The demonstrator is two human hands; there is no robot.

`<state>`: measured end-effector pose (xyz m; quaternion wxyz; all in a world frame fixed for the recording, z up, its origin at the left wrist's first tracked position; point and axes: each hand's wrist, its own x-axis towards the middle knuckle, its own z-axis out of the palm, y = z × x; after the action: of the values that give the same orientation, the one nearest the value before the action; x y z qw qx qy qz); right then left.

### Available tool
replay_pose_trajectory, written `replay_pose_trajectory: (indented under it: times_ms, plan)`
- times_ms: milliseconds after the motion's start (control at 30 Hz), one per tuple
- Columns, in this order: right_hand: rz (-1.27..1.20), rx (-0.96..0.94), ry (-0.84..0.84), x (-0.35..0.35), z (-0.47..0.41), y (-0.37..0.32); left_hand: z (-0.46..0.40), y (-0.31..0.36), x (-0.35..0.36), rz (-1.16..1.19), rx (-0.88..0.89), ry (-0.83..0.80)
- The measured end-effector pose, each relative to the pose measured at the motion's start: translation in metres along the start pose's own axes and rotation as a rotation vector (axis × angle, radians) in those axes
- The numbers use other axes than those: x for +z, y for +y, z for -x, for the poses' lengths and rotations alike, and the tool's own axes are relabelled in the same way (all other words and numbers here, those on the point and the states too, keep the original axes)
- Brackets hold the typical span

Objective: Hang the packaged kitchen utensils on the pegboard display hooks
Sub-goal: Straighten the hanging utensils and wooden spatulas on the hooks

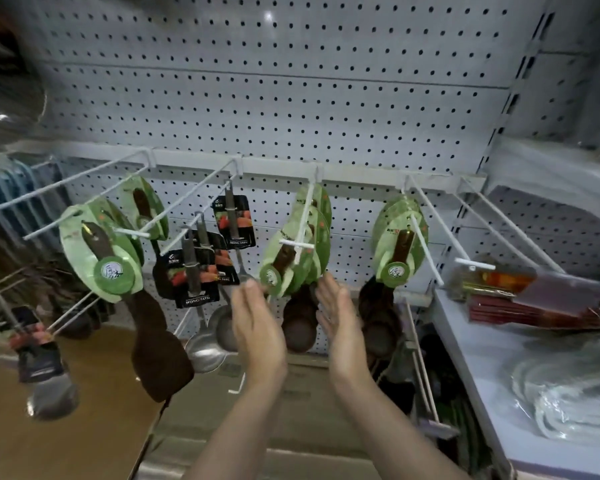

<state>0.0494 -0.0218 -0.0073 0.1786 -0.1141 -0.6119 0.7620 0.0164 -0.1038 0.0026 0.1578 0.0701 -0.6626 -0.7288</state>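
A grey pegboard (291, 98) carries a row of white wire hooks. Wooden utensils on green cards hang from them: a spatula (118, 271) at the left, a bunch of spoons (293, 251) in the middle and more spoons (397, 244) to the right. Metal ladles on black cards (201, 261) hang between the left and middle groups. My left hand (257, 327) and my right hand (340, 320) are raised just below the middle hook (297, 244), palms facing each other, fingers straight, holding nothing. The middle spoon bowls show between them.
One bare hook (475, 263) sticks out at the far right. A white shelf (482, 341) at the right holds red packets (534, 299) and clear plastic-wrapped items (575, 400). A cardboard box (94, 410) sits low left. More utensils hang at the far left edge.
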Motion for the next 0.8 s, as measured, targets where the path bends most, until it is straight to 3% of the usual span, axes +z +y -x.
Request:
replay_pose_trajectory:
  times_ms: [100,233,367,467,800]
  plan:
    - [-0.017,0.008,0.016,0.019,-0.001,0.007,-0.024,0.004,-0.012,-0.034,0.039,-0.124]
    - [-0.048,0.036,0.120,0.041,0.000,0.020,-0.065,0.009,-0.009,-0.138,0.143,-0.438]
    - [-0.064,0.108,0.160,0.061,0.000,0.030,-0.092,0.027,0.005,-0.024,0.032,-0.685]
    - [-0.054,0.119,0.194,0.075,0.000,0.038,-0.106,0.030,0.006,-0.083,0.064,-0.749]
    - [0.046,0.081,0.254,0.100,0.014,0.045,-0.115,0.032,-0.007,0.048,-0.053,-0.831]
